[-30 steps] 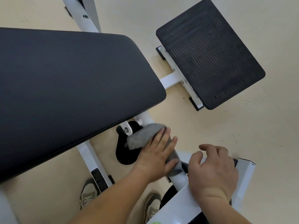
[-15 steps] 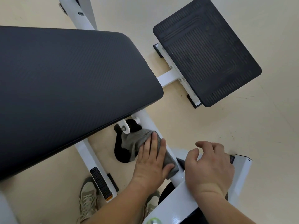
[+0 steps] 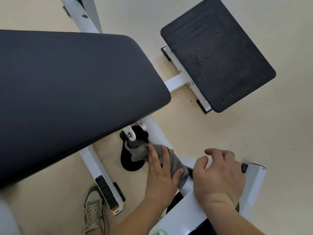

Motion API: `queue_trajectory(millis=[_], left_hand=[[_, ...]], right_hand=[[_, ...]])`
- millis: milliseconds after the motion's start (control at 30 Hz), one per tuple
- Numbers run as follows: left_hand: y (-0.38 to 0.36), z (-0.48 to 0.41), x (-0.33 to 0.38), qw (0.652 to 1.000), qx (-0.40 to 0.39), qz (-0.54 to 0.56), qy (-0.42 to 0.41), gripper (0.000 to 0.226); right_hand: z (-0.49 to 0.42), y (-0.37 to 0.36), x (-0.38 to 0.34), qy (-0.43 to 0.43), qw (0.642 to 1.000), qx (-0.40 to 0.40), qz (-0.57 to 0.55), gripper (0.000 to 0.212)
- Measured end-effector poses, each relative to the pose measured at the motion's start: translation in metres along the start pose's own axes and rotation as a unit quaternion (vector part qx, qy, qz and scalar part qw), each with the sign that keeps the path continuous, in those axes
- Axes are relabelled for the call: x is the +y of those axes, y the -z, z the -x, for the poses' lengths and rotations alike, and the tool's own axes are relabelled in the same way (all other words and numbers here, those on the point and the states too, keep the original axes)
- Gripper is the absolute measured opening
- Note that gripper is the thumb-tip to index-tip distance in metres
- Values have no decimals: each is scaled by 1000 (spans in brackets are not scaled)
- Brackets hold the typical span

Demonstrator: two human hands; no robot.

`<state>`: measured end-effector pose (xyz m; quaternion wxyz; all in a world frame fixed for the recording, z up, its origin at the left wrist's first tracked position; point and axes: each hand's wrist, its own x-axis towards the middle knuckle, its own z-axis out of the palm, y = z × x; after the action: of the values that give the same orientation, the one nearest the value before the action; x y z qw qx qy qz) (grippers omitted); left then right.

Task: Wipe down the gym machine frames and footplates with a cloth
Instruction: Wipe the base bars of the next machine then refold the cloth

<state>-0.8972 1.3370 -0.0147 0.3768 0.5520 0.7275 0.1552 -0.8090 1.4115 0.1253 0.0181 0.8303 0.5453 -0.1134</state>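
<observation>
Found grey cloth (image 3: pixel 139 150) pinned to white frame tube (image 3: pixel 156 131) under left hand (image 3: pixel 160 178), fingers straight, thumb hooked round it, right hand (image 3: pixel 218 175) loosely curled, empty, braced alongside; judged frame partway, black footplate (image 3: pixel 218 65) yet unwiped.

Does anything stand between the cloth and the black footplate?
Nothing visible does. The left hand holds the cloth against the white frame tube; only bare floor lies between it and the footplate. The seat pad overhangs to the left, off that path.

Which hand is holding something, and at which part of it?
The left hand holds the grey cloth at its near end, against the white frame; the right hand holds nothing.
</observation>
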Motion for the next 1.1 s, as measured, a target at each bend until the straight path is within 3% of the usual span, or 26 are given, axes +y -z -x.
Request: queue_trajectory(millis=[133, 267, 367, 567, 733, 833, 900, 967, 1000, 1100], left_hand=[[-5, 8, 2, 990, -30, 127, 55, 103], [15, -25, 22, 947, 22, 265, 179, 109], [17, -25, 25, 943, 7, 271, 193, 102], [18, -1, 12, 942, -102, 271, 170, 93], [41, -53, 18, 940, -4, 260, 221, 91], [35, -47, 18, 936, -14, 260, 236, 85], [16, -22, 13, 931, -90, 258, 243, 87], [4, 0, 13, 898, -200, 294, 257, 98], [6, 3, 14, 893, -211, 307, 251, 91], [25, -23, 16, 915, -85, 316, 236, 65]], right_hand=[[0, -1, 1, 1, 1000, 5, -5, 33], [1, -1, 1, 1, 1000, 4, -5, 31], [0, -1, 1, -1, 1000, 1, -1, 30], [1, 2, -2, -9, 1000, -12, 0, 33], [0, 1, -2, -9, 1000, -13, -3, 31], [-1, 2, -1, -11, 1000, -16, 1, 32], [0, 3, -1, -9, 1000, -15, -1, 33], [0, 3, -2, -8, 1000, -13, 1, 33], [0, 3, -2, -7, 1000, -13, 2, 33], [1, 2, -1, -5, 1000, -14, 11, 32]])
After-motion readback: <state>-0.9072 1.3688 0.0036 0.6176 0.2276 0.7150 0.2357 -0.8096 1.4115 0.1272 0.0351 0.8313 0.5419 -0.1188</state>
